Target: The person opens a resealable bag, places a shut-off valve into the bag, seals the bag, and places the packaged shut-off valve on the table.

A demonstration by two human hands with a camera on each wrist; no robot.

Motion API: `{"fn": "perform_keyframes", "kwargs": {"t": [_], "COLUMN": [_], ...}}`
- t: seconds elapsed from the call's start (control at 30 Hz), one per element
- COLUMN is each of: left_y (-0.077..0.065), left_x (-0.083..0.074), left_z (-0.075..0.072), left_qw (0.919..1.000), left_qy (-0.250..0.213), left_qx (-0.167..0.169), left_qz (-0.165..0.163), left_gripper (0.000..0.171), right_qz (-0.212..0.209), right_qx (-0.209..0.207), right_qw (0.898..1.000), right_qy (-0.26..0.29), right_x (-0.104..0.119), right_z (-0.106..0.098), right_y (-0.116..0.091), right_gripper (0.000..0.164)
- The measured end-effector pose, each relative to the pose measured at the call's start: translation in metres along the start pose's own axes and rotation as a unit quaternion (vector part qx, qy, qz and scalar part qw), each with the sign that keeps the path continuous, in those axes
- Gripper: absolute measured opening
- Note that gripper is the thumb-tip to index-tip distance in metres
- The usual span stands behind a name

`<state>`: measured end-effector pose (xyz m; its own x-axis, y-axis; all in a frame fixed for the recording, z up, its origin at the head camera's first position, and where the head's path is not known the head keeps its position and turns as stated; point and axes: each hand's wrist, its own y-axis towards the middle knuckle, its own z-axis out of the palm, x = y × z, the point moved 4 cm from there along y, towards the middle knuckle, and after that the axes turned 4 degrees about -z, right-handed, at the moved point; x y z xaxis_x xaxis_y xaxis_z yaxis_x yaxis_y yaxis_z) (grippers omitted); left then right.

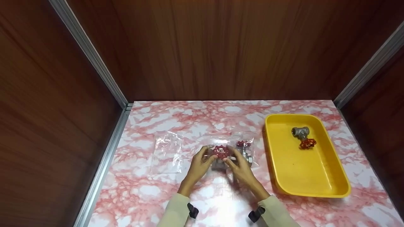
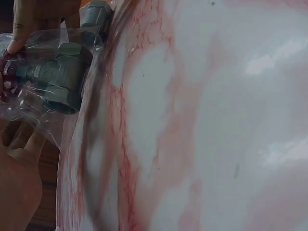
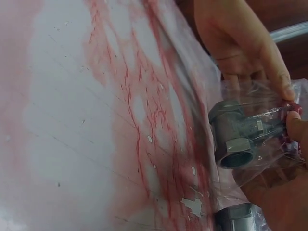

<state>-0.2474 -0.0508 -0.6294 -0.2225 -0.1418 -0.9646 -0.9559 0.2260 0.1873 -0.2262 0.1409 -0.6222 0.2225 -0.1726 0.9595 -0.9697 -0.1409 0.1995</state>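
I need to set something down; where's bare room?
Bare: table between back wall and flat bag; left of left sleeve; near half of yellow tray. Crowded: the centre, where left hand and right hand hold a bagged valve beside another.

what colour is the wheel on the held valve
Red; the wheel shows best in the head view.

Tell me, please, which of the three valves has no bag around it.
The bare valve in the yellow tray; the held valve and the valve beside it are bagged.

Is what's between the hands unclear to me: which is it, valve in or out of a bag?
In: both wrist views show the valve inside clear bag film.
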Motion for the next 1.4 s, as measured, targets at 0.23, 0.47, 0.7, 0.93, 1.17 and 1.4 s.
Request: {"fn": "perform_keyframes", "kwargs": {"t": [0.23, 0.47, 0.7, 0.93, 1.17, 1.4], "left_y": [0.002, 0.007, 0.010, 0.015, 0.018, 0.023], "left_x": [0.002, 0.005, 0.007, 0.011, 0.010, 0.011], "left_z": [-0.002, -0.005, -0.008, -0.013, -0.016, -0.017], "left_qw": [0.9998, 0.9987, 0.9968, 0.9939, 0.9926, 0.9915], "left_qy": [-0.017, -0.034, -0.040, -0.020, 0.013, 0.021], "left_qx": [-0.013, -0.036, -0.058, -0.090, -0.099, -0.108], "left_qz": [-0.004, -0.015, -0.037, -0.060, -0.069, -0.070], "left_gripper": [0.046, 0.043, 0.037, 0.033, 0.034, 0.032], "right_qz": [-0.001, 0.013, 0.026, 0.034, 0.032, 0.033], "right_qx": [0.002, 0.002, 0.003, 0.012, 0.024, 0.031], "right_qw": [1.000, 0.999, 0.999, 0.999, 0.999, 0.999], "right_qy": [-0.016, -0.032, -0.020, -0.014, -0.006, 0.002], "right_x": [0.000, 0.000, -0.002, -0.003, -0.003, -0.007], "right_z": [0.002, 0.006, 0.010, 0.014, 0.017, 0.017], "right_y": [0.005, 0.012, 0.020, 0.030, 0.040, 0.046], "right_gripper": [0.060, 0.062, 0.062, 0.056, 0.055, 0.051]}}
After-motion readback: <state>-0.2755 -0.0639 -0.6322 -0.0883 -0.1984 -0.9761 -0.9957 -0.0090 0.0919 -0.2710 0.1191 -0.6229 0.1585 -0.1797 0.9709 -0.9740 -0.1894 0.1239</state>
